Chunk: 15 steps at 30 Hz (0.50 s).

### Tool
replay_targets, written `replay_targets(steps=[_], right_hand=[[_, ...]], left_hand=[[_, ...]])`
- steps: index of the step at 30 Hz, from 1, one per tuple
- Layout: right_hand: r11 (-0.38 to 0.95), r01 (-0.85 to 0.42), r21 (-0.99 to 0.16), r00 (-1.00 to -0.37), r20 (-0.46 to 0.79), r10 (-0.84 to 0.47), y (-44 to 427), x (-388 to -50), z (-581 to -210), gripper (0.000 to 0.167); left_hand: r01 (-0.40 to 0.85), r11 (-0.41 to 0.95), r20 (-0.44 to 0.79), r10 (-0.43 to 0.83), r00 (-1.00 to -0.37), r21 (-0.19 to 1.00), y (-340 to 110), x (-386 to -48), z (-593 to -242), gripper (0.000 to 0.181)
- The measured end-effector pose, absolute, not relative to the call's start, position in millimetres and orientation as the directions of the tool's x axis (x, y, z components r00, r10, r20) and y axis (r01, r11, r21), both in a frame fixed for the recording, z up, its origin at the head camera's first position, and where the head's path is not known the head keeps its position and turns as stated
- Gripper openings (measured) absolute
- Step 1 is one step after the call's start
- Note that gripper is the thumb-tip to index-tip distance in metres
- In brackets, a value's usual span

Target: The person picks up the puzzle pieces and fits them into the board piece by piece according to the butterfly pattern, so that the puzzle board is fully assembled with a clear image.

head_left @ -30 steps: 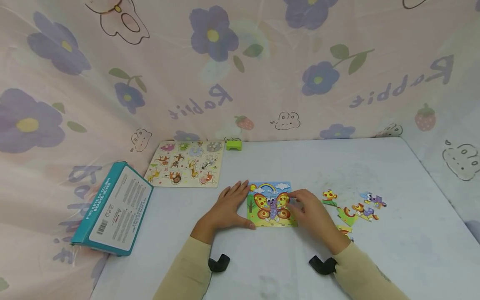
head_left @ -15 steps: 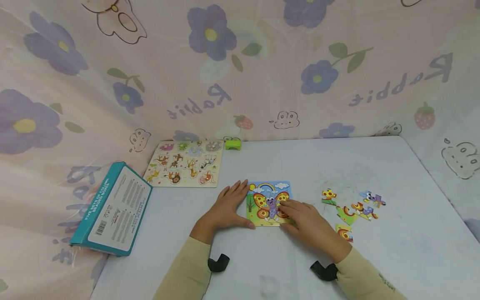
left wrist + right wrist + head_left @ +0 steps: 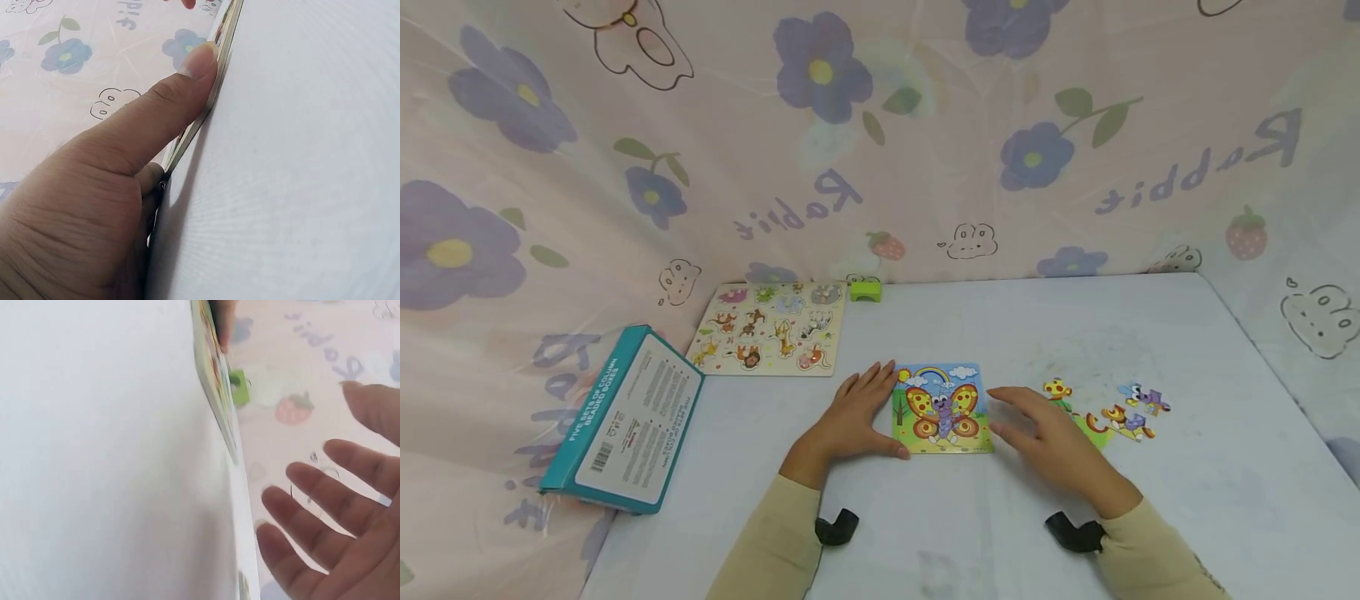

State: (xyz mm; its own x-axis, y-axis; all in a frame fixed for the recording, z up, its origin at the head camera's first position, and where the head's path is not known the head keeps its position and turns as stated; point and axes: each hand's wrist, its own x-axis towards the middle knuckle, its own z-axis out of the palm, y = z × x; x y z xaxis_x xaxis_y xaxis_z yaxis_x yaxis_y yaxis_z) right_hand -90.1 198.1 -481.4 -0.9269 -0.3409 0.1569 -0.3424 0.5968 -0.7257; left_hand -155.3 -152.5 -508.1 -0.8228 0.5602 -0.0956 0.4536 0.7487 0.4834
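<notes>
A square butterfly puzzle board (image 3: 943, 408) lies flat on the white table, its picture fully visible. My left hand (image 3: 857, 417) rests along its left side, fingers extended and spread. The left thumb (image 3: 175, 94) lies against the board's near edge, as the left wrist view shows. Just right of the board hovers my right hand (image 3: 1052, 442), with spread, slightly bent fingers and nothing in it. Loose puzzle pieces (image 3: 1127, 422) lie farther right; the right hand hides part of the group.
A wooden animal puzzle (image 3: 771, 329) lies at the back left, beside a small green block (image 3: 866, 291). A teal and white box (image 3: 632, 417) leans at the left table edge. Patterned fabric (image 3: 880, 150) hangs behind the table.
My right hand first moved left over the board's right part, then drew back to the right, off it. The left hand and the board stayed in place.
</notes>
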Motion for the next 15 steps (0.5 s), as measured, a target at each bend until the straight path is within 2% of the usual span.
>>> replay_targets(steps=[7, 11, 15], right_hand=[[0.546, -0.306, -0.78, -0.951, 0.22, -0.219, 232, -89, -478, 0.051], [0.472, -0.304, -0.827, -0.953, 0.255, -0.166, 254, -89, -478, 0.05], [0.409, -0.259, -0.875, -0.966, 0.241, -0.096, 275, -87, -477, 0.048]], left_hand=[[0.442, 0.747, -0.104, 0.557, -0.824, 0.496, -152, -154, -505, 0.136], [0.444, 0.74, -0.094, 0.559, -0.824, 0.505, -152, -153, -504, 0.136], [0.45, 0.734, -0.082, 0.561, -0.823, 0.508, -152, -153, -504, 0.135]])
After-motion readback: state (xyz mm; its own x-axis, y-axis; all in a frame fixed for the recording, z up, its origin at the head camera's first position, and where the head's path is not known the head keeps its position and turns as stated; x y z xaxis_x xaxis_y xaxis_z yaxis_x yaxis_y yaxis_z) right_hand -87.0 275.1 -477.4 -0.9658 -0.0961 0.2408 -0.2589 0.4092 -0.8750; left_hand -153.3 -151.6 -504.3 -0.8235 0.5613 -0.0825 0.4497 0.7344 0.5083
